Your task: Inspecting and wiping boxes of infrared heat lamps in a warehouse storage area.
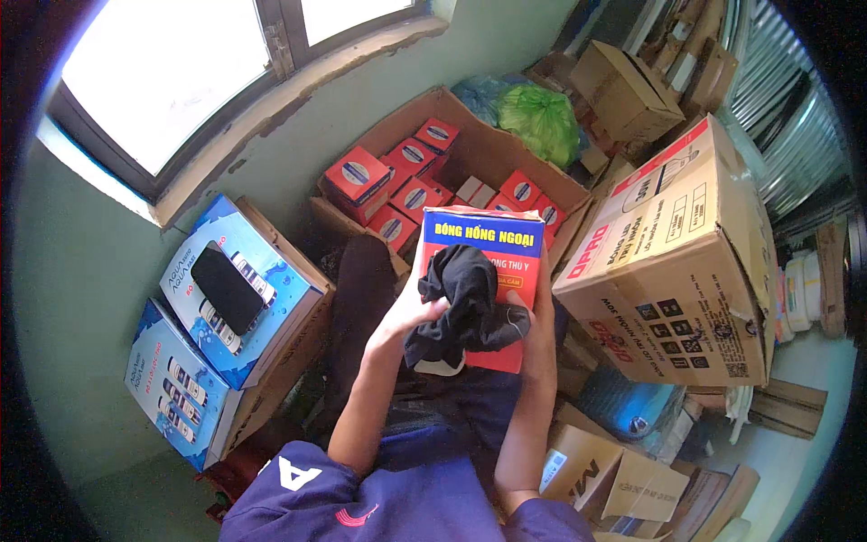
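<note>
Between both hands I hold a red and blue printed bulb box [525, 278] up in front of my lap. A crumpled black cloth [460, 298] lies bunched against the face of the box and covers part of its print. My left hand [420, 305] grips the box's left side, its thumb pressing on the cloth. On the right side, my right hand [538, 315] holds the box, with the thumb by the cloth's edge; its other fingers are hidden behind the box.
Beyond the held box, an open carton [474, 112] contains several red boxes [413, 196]. A large printed LED bulb carton [664, 271] stands at the right. At the left, blue-white filter boxes [183, 386] bear a black phone [228, 288]. Behind lies a green plastic bag [538, 122].
</note>
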Demonstrator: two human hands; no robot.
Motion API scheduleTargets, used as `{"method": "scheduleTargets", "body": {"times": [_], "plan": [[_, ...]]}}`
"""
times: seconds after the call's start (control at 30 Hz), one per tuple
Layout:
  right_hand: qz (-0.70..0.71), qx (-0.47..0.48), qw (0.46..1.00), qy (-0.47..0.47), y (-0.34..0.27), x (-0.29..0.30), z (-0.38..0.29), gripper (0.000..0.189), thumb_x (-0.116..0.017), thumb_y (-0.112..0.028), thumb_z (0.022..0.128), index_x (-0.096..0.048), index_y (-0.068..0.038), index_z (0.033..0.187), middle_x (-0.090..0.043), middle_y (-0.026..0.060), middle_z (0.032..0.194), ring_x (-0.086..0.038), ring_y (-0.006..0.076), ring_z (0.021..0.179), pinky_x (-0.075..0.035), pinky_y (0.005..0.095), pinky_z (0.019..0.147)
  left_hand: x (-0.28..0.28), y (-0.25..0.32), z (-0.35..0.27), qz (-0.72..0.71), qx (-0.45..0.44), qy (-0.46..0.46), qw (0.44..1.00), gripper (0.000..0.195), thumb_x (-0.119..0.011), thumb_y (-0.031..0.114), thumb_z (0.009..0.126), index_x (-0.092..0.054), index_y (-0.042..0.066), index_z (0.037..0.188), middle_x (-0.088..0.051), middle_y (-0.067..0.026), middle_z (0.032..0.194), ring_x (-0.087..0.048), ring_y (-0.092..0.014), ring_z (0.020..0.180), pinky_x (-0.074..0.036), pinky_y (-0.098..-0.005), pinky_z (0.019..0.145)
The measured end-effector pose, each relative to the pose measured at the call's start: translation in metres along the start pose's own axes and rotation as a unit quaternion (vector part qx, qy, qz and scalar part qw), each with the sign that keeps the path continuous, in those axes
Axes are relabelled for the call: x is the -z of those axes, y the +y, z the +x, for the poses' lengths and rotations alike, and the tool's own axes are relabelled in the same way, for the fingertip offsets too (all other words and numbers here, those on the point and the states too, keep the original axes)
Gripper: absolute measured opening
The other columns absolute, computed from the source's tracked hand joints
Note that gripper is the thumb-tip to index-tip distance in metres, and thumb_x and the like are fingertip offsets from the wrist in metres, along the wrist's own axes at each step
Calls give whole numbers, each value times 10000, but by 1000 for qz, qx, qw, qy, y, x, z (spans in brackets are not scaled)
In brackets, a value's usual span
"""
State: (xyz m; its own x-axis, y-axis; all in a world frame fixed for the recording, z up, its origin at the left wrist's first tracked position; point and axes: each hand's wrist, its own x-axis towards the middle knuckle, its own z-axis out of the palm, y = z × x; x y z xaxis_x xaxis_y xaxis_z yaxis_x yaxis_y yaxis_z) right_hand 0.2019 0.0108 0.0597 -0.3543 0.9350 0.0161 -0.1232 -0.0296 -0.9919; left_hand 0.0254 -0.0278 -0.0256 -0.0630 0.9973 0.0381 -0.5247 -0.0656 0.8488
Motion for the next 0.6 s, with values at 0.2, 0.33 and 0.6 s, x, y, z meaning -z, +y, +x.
{"method": "scheduleTargets", "body": {"times": [0.2, 0.33, 0.6], "plan": [[-165, 55, 985, -5, 4, 11, 2, 915, -650, -420, 909, -157, -93, 1607, -271, 207, 1592, -303, 325, 1461, -272, 474, 1175, -7, 0, -24, -55, 63, 66, 994, 1048, -772, 428, 826, -145, 57, 1580, -391, -141, 1515, -406, -232, 1381, -334, -378, 1151], [-196, 125, 972, -15, -7, 8, -1, 1084, -671, -650, 798, -205, -83, 1596, -176, 244, 1622, -193, 406, 1498, -194, 527, 1191, 14, -45, -26, -168, 52, 126, 976, 740, -669, 358, 954, -308, 55, 1526, -452, -128, 1464, -490, -229, 1314, -410, -373, 1119], [-379, 307, 865, -116, -57, -7, -16, 1168, -961, -443, 489, -447, -230, 1517, -26, 331, 1618, -149, 468, 1506, -258, 524, 1180, 0, -40, -27, -176, 0, 93, 980, 671, -701, 283, 918, -397, 35, 1464, -514, -113, 1407, -549, -199, 1233, -449, -350, 1072]]}}
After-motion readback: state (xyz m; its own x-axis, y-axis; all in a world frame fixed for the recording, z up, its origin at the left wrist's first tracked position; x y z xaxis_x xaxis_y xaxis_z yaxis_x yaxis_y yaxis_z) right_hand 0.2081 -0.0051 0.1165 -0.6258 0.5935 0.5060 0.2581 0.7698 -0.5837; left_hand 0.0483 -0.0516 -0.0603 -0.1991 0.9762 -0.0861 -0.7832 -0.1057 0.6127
